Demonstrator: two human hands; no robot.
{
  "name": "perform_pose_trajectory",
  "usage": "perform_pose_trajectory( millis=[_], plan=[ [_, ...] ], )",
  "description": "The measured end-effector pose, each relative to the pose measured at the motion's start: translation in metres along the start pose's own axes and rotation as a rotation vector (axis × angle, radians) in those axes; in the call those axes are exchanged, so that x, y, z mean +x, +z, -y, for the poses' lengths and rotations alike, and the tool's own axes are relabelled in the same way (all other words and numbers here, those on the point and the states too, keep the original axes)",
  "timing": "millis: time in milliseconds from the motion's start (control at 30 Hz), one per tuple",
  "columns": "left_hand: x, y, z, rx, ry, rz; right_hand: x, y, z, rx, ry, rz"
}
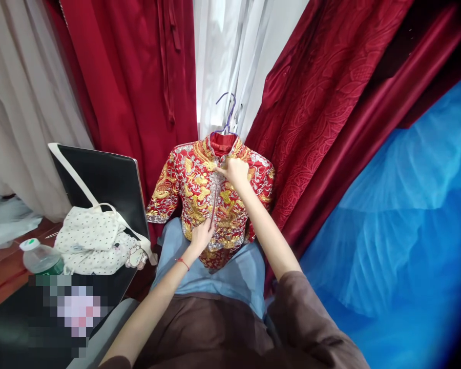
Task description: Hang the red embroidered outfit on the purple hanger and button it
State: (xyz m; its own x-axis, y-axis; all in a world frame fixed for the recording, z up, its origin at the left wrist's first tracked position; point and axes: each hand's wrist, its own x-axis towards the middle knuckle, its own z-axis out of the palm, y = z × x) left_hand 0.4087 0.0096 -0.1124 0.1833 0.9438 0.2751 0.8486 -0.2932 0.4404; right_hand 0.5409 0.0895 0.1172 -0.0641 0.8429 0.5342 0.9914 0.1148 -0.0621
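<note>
A red jacket [194,182] with gold and silver embroidery and a stand-up collar is upright in front of me, its lower part between my knees. The purple hanger [228,128] rises out of its collar. My left hand [202,234] pinches the front edge of the jacket low down, near the hem. Higher up, just below the collar, my right hand [236,171] is closed on the jacket's front, thumb stretched to the left. The fingertips of my right hand are partly hidden. A dark slit runs down the front between my hands.
On my left, a black chair [103,171] holds a white dotted bag [88,238] and a plastic bottle [42,256]. Red garments [134,77] and a white cloth [215,56] hang ahead. A blue tulle dress [392,220] fills the right side.
</note>
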Motion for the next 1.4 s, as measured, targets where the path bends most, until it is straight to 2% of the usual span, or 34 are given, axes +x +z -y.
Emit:
perform_pose_trajectory(
  millis=[100,133,200,267,300,400,500,600,667,733,833,967,1033,1100,1167,1200,1300,1400],
  plan=[
    [0.021,-0.028,0.001,-0.054,0.038,-0.041,-0.006,-0.018,-0.023,-0.053,-0.098,-0.181],
    [0.033,-0.041,0.000,-0.084,0.061,-0.110,-0.008,-0.023,-0.034,-0.084,-0.114,-0.247],
    [0.063,-0.074,-0.005,-0.128,0.121,-0.332,-0.011,-0.031,-0.060,-0.146,-0.123,-0.341],
    [0.099,-0.110,-0.011,-0.149,0.178,-0.538,-0.013,-0.034,-0.087,-0.182,-0.132,-0.347],
    [0.118,-0.127,-0.014,-0.151,0.208,-0.595,-0.015,-0.034,-0.098,-0.190,-0.144,-0.319],
    [0.168,-0.169,-0.016,-0.124,0.259,-0.634,-0.020,-0.025,-0.122,-0.172,-0.187,-0.200],
    [0.198,-0.194,-0.006,-0.037,0.312,-0.535,-0.023,-0.012,-0.130,-0.107,-0.190,-0.159],
    [0.210,-0.207,0.010,0.027,0.338,-0.441,-0.022,0.000,-0.131,-0.046,-0.162,-0.183],
    [0.212,-0.211,0.019,0.059,0.339,-0.425,-0.018,0.006,-0.132,-0.006,-0.151,-0.208],
    [0.211,-0.215,0.021,0.084,0.345,-0.451,-0.012,0.009,-0.136,0.063,-0.163,-0.237],
    [0.207,-0.224,0.013,0.072,0.345,-0.534,-0.001,0.008,-0.140,0.233,-0.190,-0.290],
    [0.204,-0.245,0.001,0.012,0.294,-0.598,0.015,-0.001,-0.144,0.438,-0.149,-0.359],
    [0.204,-0.255,0.007,0.006,0.287,-0.519,0.019,-0.002,-0.147,0.453,-0.097,-0.346],
    [0.203,-0.260,0.020,0.023,0.279,-0.357,0.020,0.000,-0.152,0.413,-0.039,-0.294],
    [0.200,-0.259,0.035,0.061,0.259,-0.226,0.018,0.003,-0.157,0.359,-0.005,-0.249],
    [0.198,-0.257,0.040,0.088,0.243,-0.204,0.016,0.005,-0.158,0.335,-0.004,-0.242],
    [0.192,-0.249,0.046,0.183,0.185,-0.273,0.011,0.009,-0.158,0.282,-0.028,-0.257],
    [0.188,-0.241,0.039,0.234,0.117,-0.337,0.007,0.011,-0.153,0.244,-0.029,-0.280]
  ],
)
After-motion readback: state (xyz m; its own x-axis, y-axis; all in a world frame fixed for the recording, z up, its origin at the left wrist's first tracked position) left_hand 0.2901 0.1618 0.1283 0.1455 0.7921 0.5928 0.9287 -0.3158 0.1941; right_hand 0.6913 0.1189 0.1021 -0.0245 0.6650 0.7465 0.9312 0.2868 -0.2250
